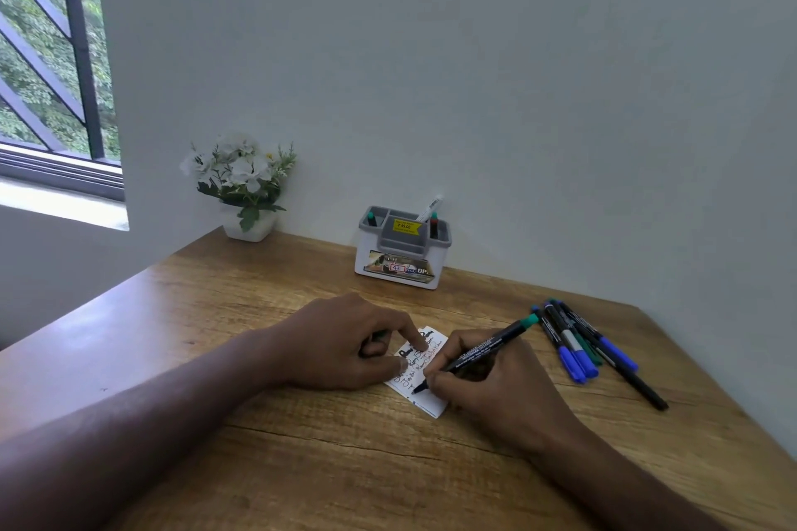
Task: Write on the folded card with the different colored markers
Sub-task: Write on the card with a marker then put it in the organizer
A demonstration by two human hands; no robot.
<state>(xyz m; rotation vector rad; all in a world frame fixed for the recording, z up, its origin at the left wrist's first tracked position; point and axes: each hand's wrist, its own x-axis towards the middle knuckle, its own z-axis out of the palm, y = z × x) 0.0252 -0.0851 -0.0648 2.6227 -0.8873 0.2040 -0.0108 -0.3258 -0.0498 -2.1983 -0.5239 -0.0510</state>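
Both forearms reach in from the bottom edge over the wooden table (302, 466). At centre lies the white card (425, 399), flat on the table, with several lines of handwriting on it. Left hand (345, 345) holds it down: index fingertip pressing the card's upper part, thumb at its left edge, and the other fingers curled around a small dark, green-tipped object, possibly a marker cap. Right hand (487, 384) pinches a black marker (478, 354) in a writing grip, tip touching the card, green end pointing to 2 o'clock. Spare markers (582, 351), blue and green capped, lie bunched at 3 o'clock. An organiser (403, 250) with pens stands at 12 o'clock against the wall; a flower pot (246, 194) sits at 10 o'clock.
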